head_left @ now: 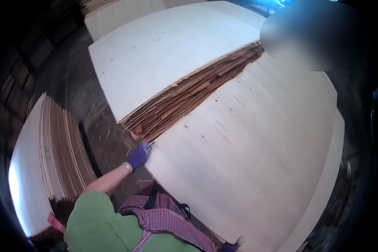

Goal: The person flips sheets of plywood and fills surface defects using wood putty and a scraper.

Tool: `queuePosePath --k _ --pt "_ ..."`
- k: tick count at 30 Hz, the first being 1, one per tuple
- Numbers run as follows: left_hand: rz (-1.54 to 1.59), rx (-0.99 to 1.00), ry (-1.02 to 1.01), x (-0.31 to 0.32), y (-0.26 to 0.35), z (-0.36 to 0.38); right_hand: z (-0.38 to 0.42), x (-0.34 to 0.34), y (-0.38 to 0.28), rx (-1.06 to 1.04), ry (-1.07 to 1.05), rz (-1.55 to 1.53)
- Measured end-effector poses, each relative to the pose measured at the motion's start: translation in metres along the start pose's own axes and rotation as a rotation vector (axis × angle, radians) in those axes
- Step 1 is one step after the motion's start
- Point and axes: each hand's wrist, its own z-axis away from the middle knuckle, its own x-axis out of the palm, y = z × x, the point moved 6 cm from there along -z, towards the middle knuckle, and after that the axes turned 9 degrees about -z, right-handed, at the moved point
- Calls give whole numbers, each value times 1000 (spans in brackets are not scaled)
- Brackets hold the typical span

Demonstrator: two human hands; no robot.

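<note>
A large pale wood veneer sheet stretches across the right half of the view, with a few small dark knots in it. My left hand, in a purple glove, is closed on the sheet's near-left corner. At the bottom edge, my right hand shows only in part, in a dark glove. Its fingers curl over the near edge of the same sheet, and the rest is cut off. Beyond the sheet lies a stack of veneer with a pale top and ragged brown layered edges.
Another stack of sheets stands at the left, its layered edges facing me. More boards lie at the far back. Between the stacks, the dark floor carries scraps. A blurred patch hides the upper right.
</note>
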Motion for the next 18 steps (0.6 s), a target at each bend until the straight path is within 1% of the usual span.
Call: queuePosePath --k 2,3,4,5,6,7,8,10,12,13,14,15,16,17,18 --pt "-5 -61 1 -11 -21 -21 18 17 54 716 -316 -241" --pt "-30 -58 24 -16 -31 -29 45 25 66 1073 -447 -365" --pt "-48 -58 42 -15 -38 -30 75 32 54 1428 -561 -485" --pt "-14 -82 33 -9 -46 -31 66 39 48 1102 -519 -380" --pt "-3 -77 10 -6 -52 -39 60 56 38 592 -394 -171" --pt "7 -65 5 -3 -58 -50 66 81 30 352 -337 -43" --pt "35 -74 21 6 -69 -57 77 103 25 231 -321 34" --pt "133 122 123 41 -76 -68 107 155 31 87 -339 104" --pt "34 141 59 114 -101 -80 149 207 45 -20 -399 117" --pt "126 157 -3 99 -83 -68 171 235 54 -68 -441 110" --pt "157 364 9 169 -95 -74 197 262 63 -110 -483 87" --pt "308 187 -117 169 -89 -66 223 288 70 -137 -540 57" --pt "367 72 -204 166 -81 -60 252 316 78 -151 -600 16" --pt "370 22 -203 165 -78 -55 282 341 85 -152 -672 -45" --pt "430 -25 -252 171 -76 -54 314 366 93 -117 -757 -125"
